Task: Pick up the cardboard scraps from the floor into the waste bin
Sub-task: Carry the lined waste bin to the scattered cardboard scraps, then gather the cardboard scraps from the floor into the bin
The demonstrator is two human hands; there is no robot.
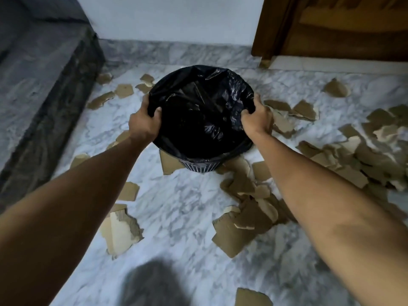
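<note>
A round waste bin (199, 165) lined with a black plastic bag (198, 102) is in the middle of the view over the marble floor. My left hand (143, 122) grips its left rim, thumb inside the bag. My right hand (256, 118) grips the right rim the same way. The inside of the bag looks dark and I see no scraps in it. Torn brown cardboard scraps (240, 230) lie all around the bin, thickest in a pile at the right (362, 160). Others lie at the left (120, 230) and behind the bin (124, 90).
A bed or sofa with a dark grey cover (39, 89) runs along the left. A wooden door and frame (331, 29) stand at the back right, with a white wall (172, 18) between. A dark shadow (154, 283) falls on the floor near me.
</note>
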